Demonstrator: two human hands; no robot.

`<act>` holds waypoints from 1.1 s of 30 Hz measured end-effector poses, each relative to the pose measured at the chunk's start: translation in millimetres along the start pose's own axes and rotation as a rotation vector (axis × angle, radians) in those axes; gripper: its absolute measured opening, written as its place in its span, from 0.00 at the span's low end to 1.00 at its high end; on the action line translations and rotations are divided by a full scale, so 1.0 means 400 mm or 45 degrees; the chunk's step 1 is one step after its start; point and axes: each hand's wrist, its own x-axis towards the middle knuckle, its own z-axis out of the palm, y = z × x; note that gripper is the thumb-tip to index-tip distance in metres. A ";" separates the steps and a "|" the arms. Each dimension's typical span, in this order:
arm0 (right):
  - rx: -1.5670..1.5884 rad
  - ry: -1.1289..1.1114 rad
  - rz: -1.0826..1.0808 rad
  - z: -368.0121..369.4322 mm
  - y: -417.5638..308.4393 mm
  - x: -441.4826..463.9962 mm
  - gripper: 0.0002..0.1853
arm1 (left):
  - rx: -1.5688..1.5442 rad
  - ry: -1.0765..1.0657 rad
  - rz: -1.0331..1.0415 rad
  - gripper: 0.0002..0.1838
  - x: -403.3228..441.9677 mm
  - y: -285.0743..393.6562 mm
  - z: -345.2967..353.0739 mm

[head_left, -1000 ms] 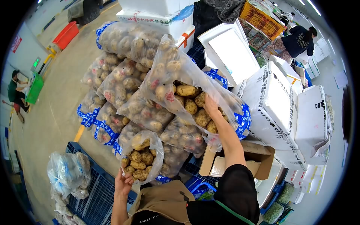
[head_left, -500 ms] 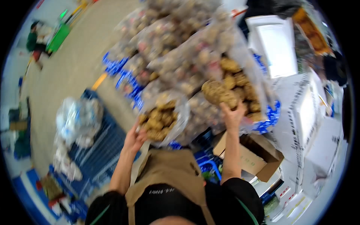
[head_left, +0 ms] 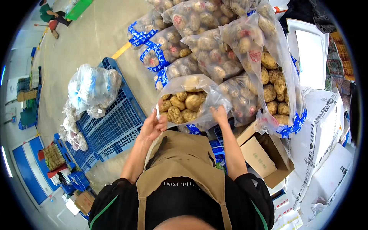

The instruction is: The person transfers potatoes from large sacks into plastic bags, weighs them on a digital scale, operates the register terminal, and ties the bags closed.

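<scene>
Just below the head camera, I see the black shirt (head_left: 180, 205) and the tan apron (head_left: 182, 149), with a bare forearm reaching forward on either side. On the left rim of the open bag (head_left: 219, 99), the left hand (head_left: 154, 125) pinches the plastic between thumb and curled fingers. At the opposite rim, the right hand (head_left: 219, 114) touches the plastic, its fingers bunched together; I cannot tell whether they pinch it, since the tips are small and partly hidden. The bag sits between the hands, right in front of the apron, its mouth facing me and loose potatoes (head_left: 193, 102) showing inside.

Beside the right forearm I have an open carton (head_left: 259, 155). Past it lies a larger sack (head_left: 242, 38), gaping on its right side, with more potatoes in the gap. Closed sacks (head_left: 209, 51) pile up behind the bag, some bound with blue tape (head_left: 154, 56). Off to the left, plastic bags (head_left: 92, 90) heap on a blue pallet (head_left: 109, 124); foam boxes (head_left: 320, 115) stand at right. Farthest out, I make out a person (head_left: 48, 14) in green near a green bin (head_left: 79, 9).
</scene>
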 end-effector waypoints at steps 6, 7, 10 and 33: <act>0.341 -0.143 -0.189 -0.245 0.036 -0.070 0.24 | 0.038 -0.051 -0.033 0.29 0.029 0.014 0.018; 0.429 -0.197 -0.241 -0.287 0.043 -0.086 0.22 | -0.013 0.010 -0.031 0.29 0.027 0.008 0.011; 0.640 0.037 -0.081 -0.431 0.043 -0.125 0.21 | -0.109 0.018 -0.063 0.28 0.039 0.000 -0.027; -0.449 0.903 -0.314 -0.664 -0.044 0.221 0.41 | -0.004 0.092 -0.033 0.26 0.034 -0.022 0.027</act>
